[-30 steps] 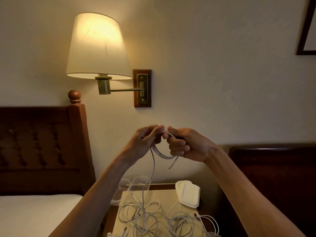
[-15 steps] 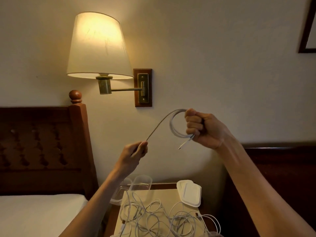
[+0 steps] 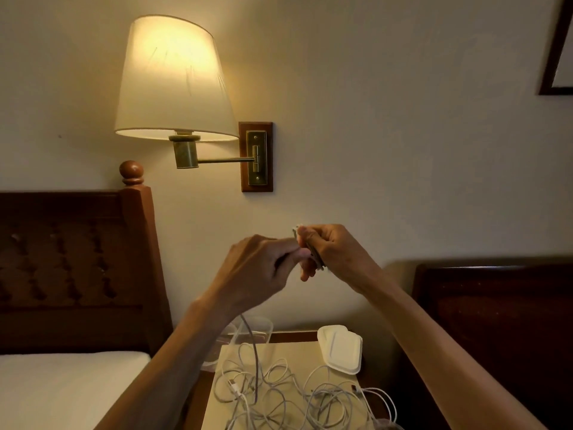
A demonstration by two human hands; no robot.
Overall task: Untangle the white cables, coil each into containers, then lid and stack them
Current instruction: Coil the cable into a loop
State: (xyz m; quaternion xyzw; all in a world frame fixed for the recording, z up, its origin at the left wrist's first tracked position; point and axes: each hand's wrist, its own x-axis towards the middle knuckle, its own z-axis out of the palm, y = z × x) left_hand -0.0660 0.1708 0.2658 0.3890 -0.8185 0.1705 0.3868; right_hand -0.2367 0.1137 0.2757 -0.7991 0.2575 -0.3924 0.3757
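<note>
My right hand (image 3: 333, 254) grips a small coil of white cable (image 3: 314, 254) held up in front of the wall. My left hand (image 3: 260, 268) pinches the same cable right beside the coil, fingertips touching the right hand. From the left hand the cable's free length (image 3: 252, 352) hangs down to a tangled heap of white cables (image 3: 288, 395) on the nightstand. Clear plastic containers (image 3: 257, 332) stand at the nightstand's back left, partly hidden by my left arm. White lids (image 3: 341, 349) lie stacked at the back right.
The nightstand (image 3: 297, 352) has a pale sheet on top. A bed with wooden headboard (image 3: 74, 268) is at left, a second dark headboard (image 3: 496, 321) at right. A lit wall lamp (image 3: 173, 82) hangs above, and a picture frame corner (image 3: 555, 57) is upper right.
My left hand rose from lower left to meet the right hand, bringing the stretched cable onto the coil. My right hand came down and left a little.
</note>
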